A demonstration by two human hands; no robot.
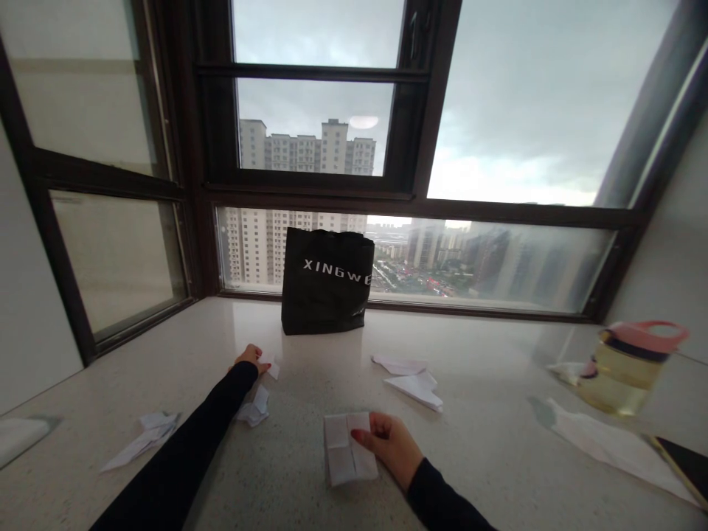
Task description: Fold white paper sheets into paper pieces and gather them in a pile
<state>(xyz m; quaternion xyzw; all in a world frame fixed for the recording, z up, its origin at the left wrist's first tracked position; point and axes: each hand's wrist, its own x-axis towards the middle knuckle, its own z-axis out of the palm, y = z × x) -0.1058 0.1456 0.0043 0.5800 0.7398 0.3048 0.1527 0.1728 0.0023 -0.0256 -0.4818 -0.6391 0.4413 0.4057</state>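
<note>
With straight ahead as twelve, a black bag (327, 299) lettered "XINGWE" stands upright at twelve on the speckled counter (487, 442), before the window (520, 214). Pale towers (310, 153) rise outside, also at twelve. A pink-lidded bottle (625, 376) stands at two; a dark slab (689, 463) lies at three.

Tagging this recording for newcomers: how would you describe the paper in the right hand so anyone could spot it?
Find the black bag standing on the pale counter, then look down the picture. There the right hand pinches a folded white paper. Its squarish outline sets it apart from the pointed papers up to its right.
</note>
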